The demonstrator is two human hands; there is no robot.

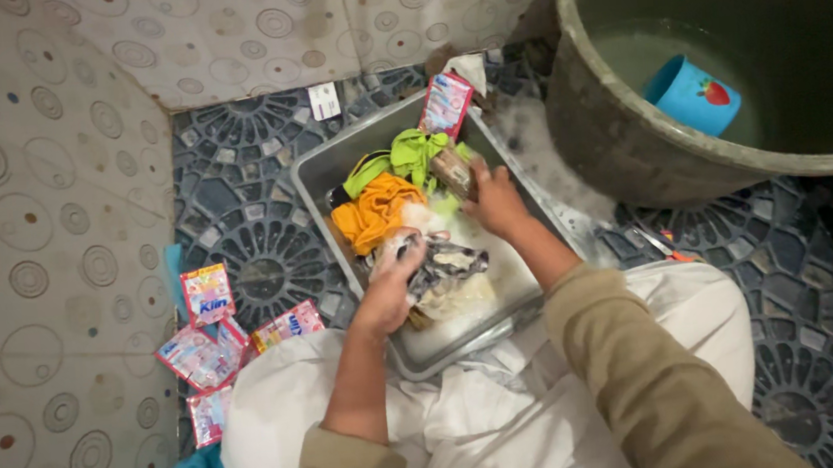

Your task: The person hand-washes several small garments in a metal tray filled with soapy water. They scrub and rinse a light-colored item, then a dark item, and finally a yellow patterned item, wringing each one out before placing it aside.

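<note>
Head view: in the gray basin (317,187) on the tiled floor, the left hand (388,292) has its fingers closed around a soapy patterned cloth (444,262), while the right hand (494,200) grips a small packet (453,171) beside the green cloth (410,154) and orange cloth (374,213). Pink sachets (206,293) lie left of the basin; a blue cup (691,95) floats in the big tub (619,136).

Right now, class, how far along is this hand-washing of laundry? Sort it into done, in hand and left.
Done: suds fill the basin. In hand: left hand grips a patterned cloth; right hand presses into the pile. Left: orange cloth and green cloth look unwashed.
</note>
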